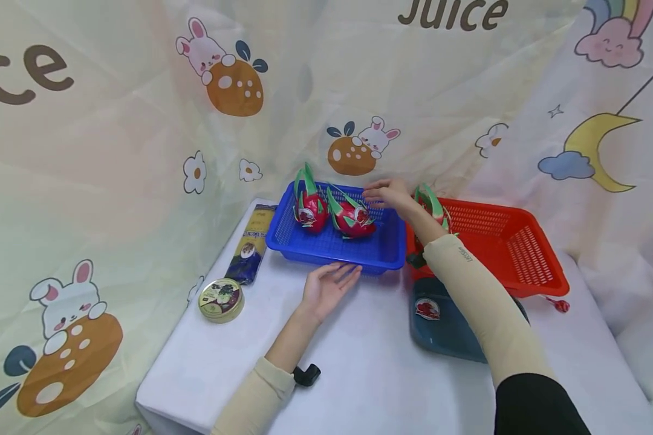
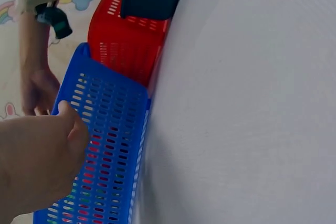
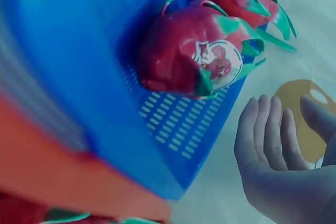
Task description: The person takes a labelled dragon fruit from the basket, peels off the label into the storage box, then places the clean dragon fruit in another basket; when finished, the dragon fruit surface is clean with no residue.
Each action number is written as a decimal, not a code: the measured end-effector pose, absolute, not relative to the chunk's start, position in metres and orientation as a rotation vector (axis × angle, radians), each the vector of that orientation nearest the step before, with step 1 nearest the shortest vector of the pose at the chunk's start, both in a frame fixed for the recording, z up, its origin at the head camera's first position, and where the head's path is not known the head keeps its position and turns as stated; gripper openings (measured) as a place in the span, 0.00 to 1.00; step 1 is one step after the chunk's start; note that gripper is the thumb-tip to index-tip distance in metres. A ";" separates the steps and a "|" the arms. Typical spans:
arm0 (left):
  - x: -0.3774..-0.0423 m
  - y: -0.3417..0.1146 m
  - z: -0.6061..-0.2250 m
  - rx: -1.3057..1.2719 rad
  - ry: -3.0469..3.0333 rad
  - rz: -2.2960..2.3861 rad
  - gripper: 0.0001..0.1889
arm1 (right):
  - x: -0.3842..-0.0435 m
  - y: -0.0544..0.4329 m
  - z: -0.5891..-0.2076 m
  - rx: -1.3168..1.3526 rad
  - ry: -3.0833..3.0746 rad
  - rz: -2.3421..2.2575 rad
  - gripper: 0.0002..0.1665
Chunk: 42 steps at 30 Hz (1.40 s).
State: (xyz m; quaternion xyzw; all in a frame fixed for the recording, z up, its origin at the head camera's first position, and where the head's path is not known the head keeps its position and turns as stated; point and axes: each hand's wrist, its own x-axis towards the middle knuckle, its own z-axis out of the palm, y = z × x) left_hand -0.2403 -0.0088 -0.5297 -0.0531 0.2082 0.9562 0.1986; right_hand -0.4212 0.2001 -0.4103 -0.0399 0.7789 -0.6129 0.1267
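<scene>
A blue plastic basket (image 1: 337, 249) with slotted walls stands at the back of the table. Inside it lie two red dragon fruits with green leaf tips, the left one (image 1: 311, 211) more upright and the right one (image 1: 354, 220) on its side; both carry round stickers. My left hand (image 1: 326, 290) is at the basket's front rim, palm up and fingers extended. In the left wrist view its thumb overlaps the slotted wall (image 2: 105, 145). My right hand (image 1: 389, 194) hovers by the basket's back right corner, fingers loosely bent and holding nothing in the right wrist view.
A red basket (image 1: 539, 254) adjoins on the right, with another dragon fruit (image 1: 431, 202) partly behind my right arm. A dark teal tray (image 1: 446, 338) lies before it, near a small red item (image 1: 562, 306). At left are a yellow-and-blue packet (image 1: 252, 244) and a round tin (image 1: 221, 300).
</scene>
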 end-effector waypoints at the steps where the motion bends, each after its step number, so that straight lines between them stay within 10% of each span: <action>1: -0.239 -0.009 -0.530 -0.142 0.571 2.678 0.08 | -0.423 0.196 -0.411 -0.117 2.277 -1.773 0.24; 10: -0.234 -0.010 -0.532 -0.113 0.430 2.710 0.32 | -0.440 0.167 -0.418 -0.131 2.342 -1.634 0.23; 42: -0.234 -0.020 -0.536 -0.061 0.248 2.690 0.35 | -0.448 0.158 -0.419 -0.044 2.295 -1.478 0.21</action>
